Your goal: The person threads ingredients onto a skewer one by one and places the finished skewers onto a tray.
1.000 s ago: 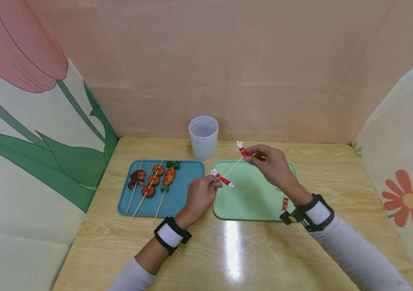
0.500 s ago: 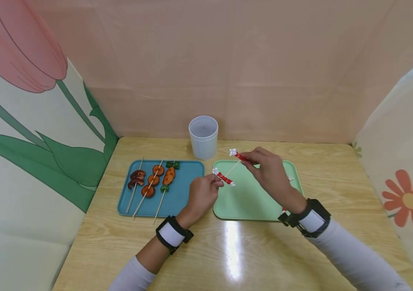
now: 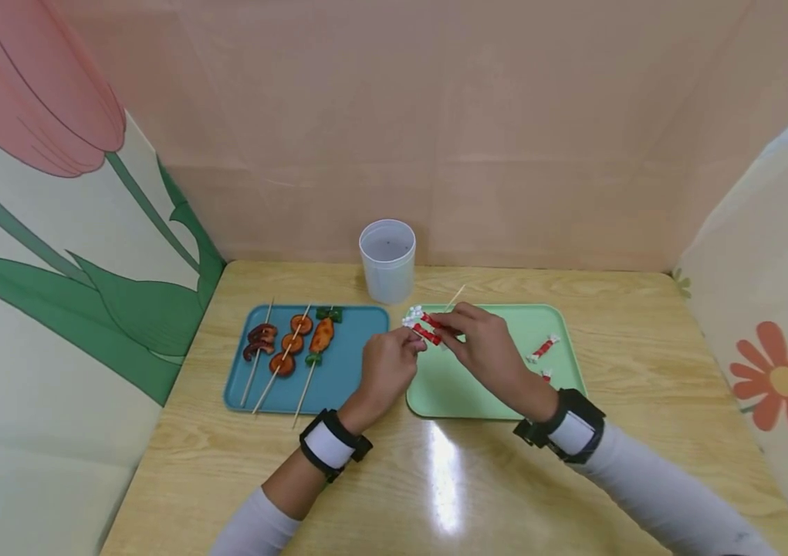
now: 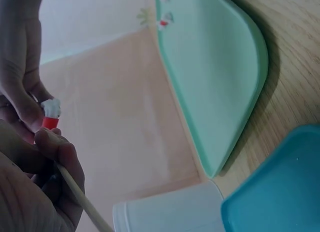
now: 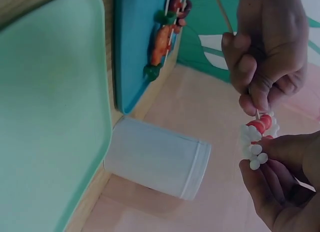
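Note:
My left hand (image 3: pixel 388 372) pinches a thin wooden skewer (image 4: pixel 82 199) above the gap between the trays. Just beyond its fingertips sits a red-and-white toy food piece (image 3: pixel 426 333), set crosswise on the skewer. A second red piece with white knobbly ends (image 3: pixel 430 319) lies close beside the first, pinched by my right hand (image 3: pixel 489 351). The skewer's tip (image 3: pixel 458 294) sticks out past the right fingers. In the right wrist view, white knobs (image 5: pixel 255 157) show at my right fingertips, and the fingers hide part of the pieces.
A green tray (image 3: pixel 463 394) bears loose red-and-white pieces (image 3: pixel 543 349) at its right side. On the blue tray (image 3: pixel 359 324), left, lie several loaded skewers (image 3: pixel 287 351). A white cup (image 3: pixel 389 262) stands behind the trays, near the back wall.
My right hand has moved left and down along the skewer, bringing its piece against the first one. The skewer's tip now shows beyond it. The left hand has barely moved.

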